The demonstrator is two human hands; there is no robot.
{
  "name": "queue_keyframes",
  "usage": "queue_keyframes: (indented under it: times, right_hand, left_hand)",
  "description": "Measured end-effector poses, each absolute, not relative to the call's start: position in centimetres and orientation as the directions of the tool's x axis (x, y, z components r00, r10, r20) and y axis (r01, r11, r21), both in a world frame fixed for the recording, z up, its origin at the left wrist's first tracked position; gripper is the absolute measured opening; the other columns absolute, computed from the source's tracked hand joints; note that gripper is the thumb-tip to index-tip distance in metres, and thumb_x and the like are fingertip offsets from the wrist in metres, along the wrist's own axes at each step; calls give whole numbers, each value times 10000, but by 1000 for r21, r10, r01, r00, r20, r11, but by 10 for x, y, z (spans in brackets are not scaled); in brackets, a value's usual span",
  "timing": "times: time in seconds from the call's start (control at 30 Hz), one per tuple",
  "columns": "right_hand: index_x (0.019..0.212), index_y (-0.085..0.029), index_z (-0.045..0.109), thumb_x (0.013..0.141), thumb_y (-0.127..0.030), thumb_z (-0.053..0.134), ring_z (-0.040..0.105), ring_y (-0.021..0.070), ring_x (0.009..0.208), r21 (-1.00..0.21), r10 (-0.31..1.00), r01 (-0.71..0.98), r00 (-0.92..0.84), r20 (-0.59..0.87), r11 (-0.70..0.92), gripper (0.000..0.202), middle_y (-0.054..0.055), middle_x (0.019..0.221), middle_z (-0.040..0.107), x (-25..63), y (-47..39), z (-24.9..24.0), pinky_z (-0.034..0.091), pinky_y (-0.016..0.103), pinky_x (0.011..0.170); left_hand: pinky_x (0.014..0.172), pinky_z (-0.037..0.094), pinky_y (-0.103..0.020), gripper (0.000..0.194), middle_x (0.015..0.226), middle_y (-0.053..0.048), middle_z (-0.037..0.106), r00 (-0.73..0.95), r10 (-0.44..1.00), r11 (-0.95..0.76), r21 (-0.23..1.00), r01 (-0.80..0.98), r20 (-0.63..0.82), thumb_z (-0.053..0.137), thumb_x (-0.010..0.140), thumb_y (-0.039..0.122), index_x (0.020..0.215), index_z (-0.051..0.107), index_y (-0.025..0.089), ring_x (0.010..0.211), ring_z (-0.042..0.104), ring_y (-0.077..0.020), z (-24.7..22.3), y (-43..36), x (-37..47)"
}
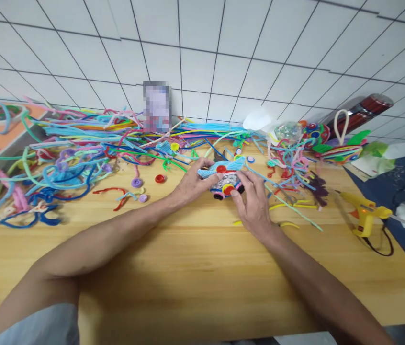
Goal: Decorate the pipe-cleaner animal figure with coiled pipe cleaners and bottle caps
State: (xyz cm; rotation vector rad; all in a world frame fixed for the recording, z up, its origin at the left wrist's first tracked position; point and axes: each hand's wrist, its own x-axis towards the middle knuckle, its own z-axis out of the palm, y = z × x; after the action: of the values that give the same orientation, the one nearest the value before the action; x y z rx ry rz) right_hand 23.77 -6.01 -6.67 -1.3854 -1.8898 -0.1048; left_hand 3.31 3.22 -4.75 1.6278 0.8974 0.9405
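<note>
Between my two hands, near the middle of the table, is a small craft model (228,180) with a light blue fuzzy top, a clear shiny body, red and yellow round pieces and dark round pieces edged in pink and blue. My left hand (197,182) grips it from the left, thumb across its front and fingers behind. My right hand (254,201) holds its right side, with fingertips at the top edge and the thumb by the yellow and red round piece. Small round pieces lie just behind the model.
Heaps of colourful pipe cleaners (76,167) cover the left and back of the wooden table (174,287). A red coil (160,178) lies left of my hands. A yellow glue gun (365,213) with a cord stands right, below finished crafts (342,152) and a dark red cylinder (362,112).
</note>
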Motion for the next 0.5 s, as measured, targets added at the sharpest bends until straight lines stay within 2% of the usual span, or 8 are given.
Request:
queue_keyframes:
  times: [0.13,0.33,0.5]
  right_hand:
    - [1641,-296,449,1069,-356,556,588,370,1372,-309,766,864,-128,629,398,585,175,1486,589,239,-60,-64,514,636,1151]
    - [1596,-328,526,1067,-307,529,600,362,1337,-290,768,848,-193,611,444,529,153,1463,601,241,-57,-64,514,635,1137]
    - [1596,-313,533,1064,-289,527,623,353,1279,-243,758,861,-219,614,446,532,159,1440,606,242,-56,-62,539,627,1099]
  left_hand:
    - [771,512,-288,421,1044,-29,654,425,895,-195,976,95,137,728,893,523,1121,588,198,880,604,-169,-48,32,34]
    - [813,526,-293,398,1093,-47,651,441,881,-241,964,109,171,710,903,522,1115,608,201,1001,618,-202,-45,31,32]
    - [806,522,-290,387,1050,-34,642,456,870,-251,964,85,186,730,903,515,1086,607,197,948,607,-185,-43,32,33]
